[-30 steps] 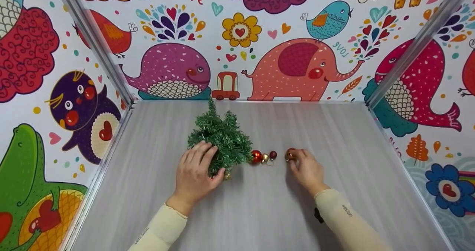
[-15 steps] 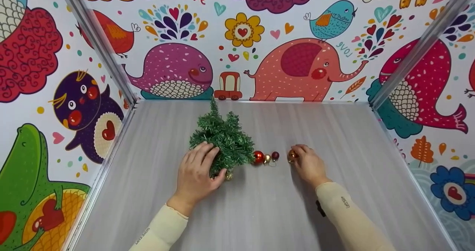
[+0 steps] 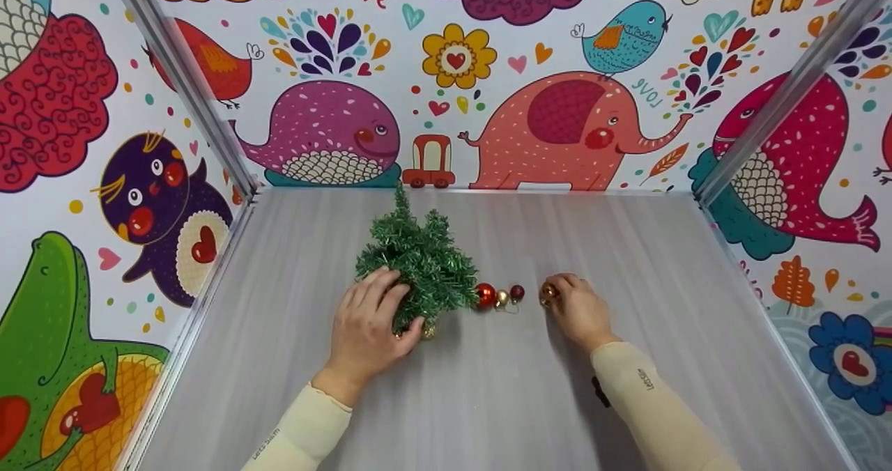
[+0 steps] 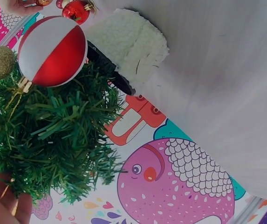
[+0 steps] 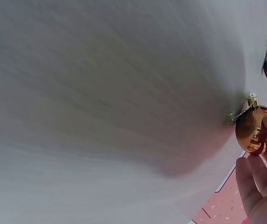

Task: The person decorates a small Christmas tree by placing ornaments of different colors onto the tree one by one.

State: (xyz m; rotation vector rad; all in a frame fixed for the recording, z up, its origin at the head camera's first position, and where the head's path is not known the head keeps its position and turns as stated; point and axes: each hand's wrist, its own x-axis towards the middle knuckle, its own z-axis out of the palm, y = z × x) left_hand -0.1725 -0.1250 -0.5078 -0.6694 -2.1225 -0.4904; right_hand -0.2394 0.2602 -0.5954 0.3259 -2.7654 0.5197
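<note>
A small green artificial Christmas tree [image 3: 421, 258] stands at the middle left of the table. My left hand [image 3: 369, 321] grips its near left side, fingers curved around the branches. In the left wrist view, a red-and-white ball ornament [image 4: 54, 51] and a gold glitter ball [image 4: 1, 62] hang on the tree, above its white base [image 4: 133, 46]. To the right, my right hand [image 3: 582, 311] pinches a shiny copper-gold ball ornament [image 5: 250, 129] between thumb and fingers, low over the table. A gold string loop trails from the ornament's cap.
Between tree and right hand lie a red ball [image 3: 485, 295], a small gold ball [image 3: 502, 297] and a dark red ball [image 3: 517, 291] in a row on the grey table [image 3: 488, 401]. Walls with printed cartoon animals and metal corner posts [image 3: 191, 88] enclose the table.
The copper-gold ornament has turned slightly in my right fingers. My left hand keeps its place on the tree, and the head view has shifted a little.
</note>
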